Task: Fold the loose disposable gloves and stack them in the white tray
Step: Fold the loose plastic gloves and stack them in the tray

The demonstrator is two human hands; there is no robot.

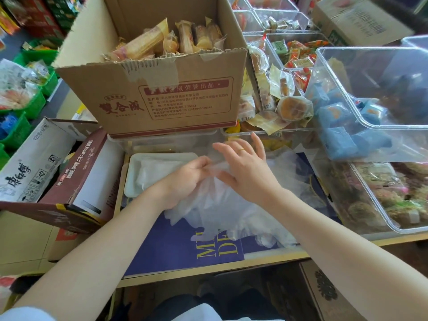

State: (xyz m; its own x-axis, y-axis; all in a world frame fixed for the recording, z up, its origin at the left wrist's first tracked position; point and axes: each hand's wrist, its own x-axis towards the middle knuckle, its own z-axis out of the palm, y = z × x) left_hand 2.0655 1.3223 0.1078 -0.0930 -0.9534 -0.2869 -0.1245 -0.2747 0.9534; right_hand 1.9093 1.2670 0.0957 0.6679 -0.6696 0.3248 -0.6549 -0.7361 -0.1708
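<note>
A heap of loose clear disposable gloves [222, 212] lies on a purple mat [176, 246] in front of me. The white tray [133, 181] sits to the left of the heap, with folded clear gloves [157, 170] inside it. My left hand [185, 181] pinches one thin glove [216, 169] by its upper end, just right of the tray. My right hand [245, 167] rests on the same glove from the right, fingers spread, a ring on one finger. Both hands hover over the top of the heap.
A big cardboard box of wrapped pastries [162, 89] stands right behind the tray. Clear plastic bins [370, 93] with snacks crowd the right side and the back. Tilted cartons [58, 172] lean at the left. The table's front edge [208, 272] runs below the mat.
</note>
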